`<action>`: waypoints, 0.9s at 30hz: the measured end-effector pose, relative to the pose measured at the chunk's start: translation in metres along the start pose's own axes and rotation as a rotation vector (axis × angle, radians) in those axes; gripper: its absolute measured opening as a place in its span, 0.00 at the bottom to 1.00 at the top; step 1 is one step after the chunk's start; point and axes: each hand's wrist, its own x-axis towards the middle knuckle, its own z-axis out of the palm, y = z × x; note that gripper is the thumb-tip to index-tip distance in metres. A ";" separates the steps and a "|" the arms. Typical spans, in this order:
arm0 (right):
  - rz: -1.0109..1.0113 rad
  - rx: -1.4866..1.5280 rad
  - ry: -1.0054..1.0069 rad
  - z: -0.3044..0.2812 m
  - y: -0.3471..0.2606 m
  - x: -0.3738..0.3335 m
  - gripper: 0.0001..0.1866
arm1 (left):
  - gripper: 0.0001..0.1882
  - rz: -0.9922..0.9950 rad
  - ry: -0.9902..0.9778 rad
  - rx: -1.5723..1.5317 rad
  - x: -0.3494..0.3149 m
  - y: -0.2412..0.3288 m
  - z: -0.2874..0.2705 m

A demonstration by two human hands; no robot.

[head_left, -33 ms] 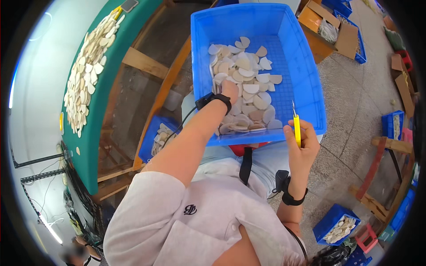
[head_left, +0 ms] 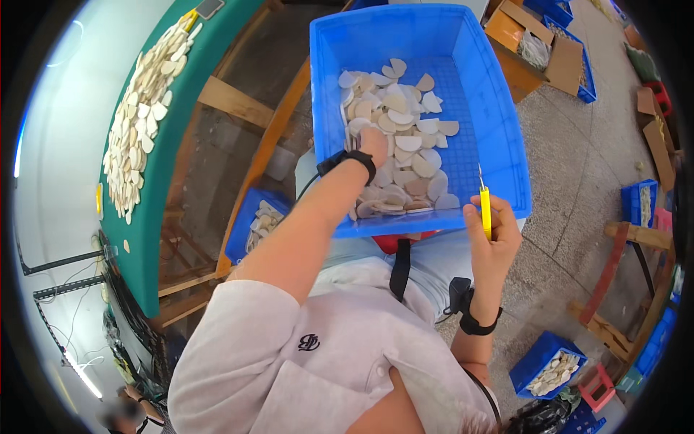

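Observation:
A blue plastic bin (head_left: 499,173) rests on my lap, holding a heap of pale half-round flat pieces (head_left: 405,145), cream, white and tan. My left hand (head_left: 373,145) reaches down into the heap at the bin's left side. Its fingers are hidden by the wrist and the pieces, so what they touch or hold cannot be made out. By the bin's near right corner, my right hand (head_left: 497,224) is closed round a yellow-handled tool (head_left: 486,210) with a thin pointed metal tip. That tip points up and away, over the bin's right wall and apart from the pieces.
At the left, a green-covered table (head_left: 155,217) bears a long pile of similar pieces (head_left: 137,137). A smaller blue bin (head_left: 244,230) with pieces stands below my left arm. Another blue bin (head_left: 531,362), a red stool (head_left: 597,389) and a wooden frame (head_left: 607,333) are at the right.

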 end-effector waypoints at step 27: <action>-0.062 0.089 -0.261 0.049 -0.033 0.008 0.10 | 0.19 0.530 -0.227 -2.068 -0.197 -0.060 -0.143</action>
